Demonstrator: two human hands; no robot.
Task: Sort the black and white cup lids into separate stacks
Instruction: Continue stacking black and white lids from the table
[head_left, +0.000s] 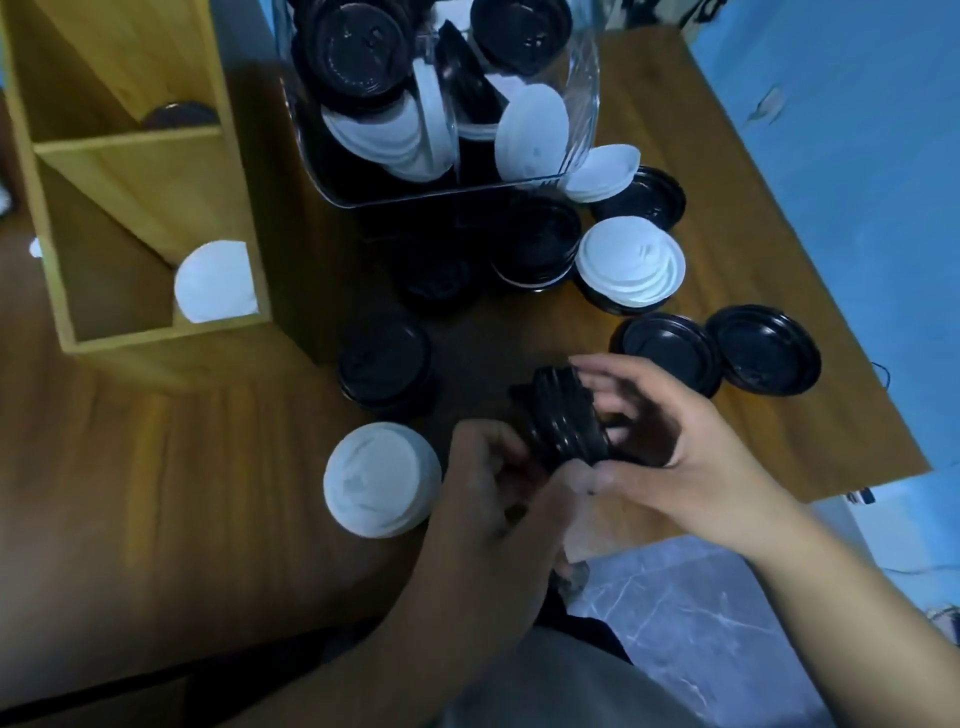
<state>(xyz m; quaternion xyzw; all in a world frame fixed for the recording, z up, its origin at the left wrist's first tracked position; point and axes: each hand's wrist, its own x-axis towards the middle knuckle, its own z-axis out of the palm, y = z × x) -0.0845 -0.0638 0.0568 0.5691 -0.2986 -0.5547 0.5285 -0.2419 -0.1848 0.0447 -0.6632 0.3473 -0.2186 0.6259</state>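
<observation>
Black lid stack (566, 421) lies on its side just above the surface (156, 467), its long axis running roughly ten to four o'clock, held between both hands. The left hand (498, 488) grips its seven o'clock end. The right hand (675, 441) curls its fingers (618, 379) round the three o'clock end, apparently squeezing the lids together. The white lid stack (382, 478) sits at nine o'clock, nearer the left hand.

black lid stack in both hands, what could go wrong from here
1. The stack of black plastic lids is held on its side between the left hand and right hand; loosely nested lids could fan out and drop.
2. The white plastic lid stack sits right beside the left hand; a nudge might topple it.
3. The flat black lid lies near the edge of the wooden table and could be knocked off.
</observation>
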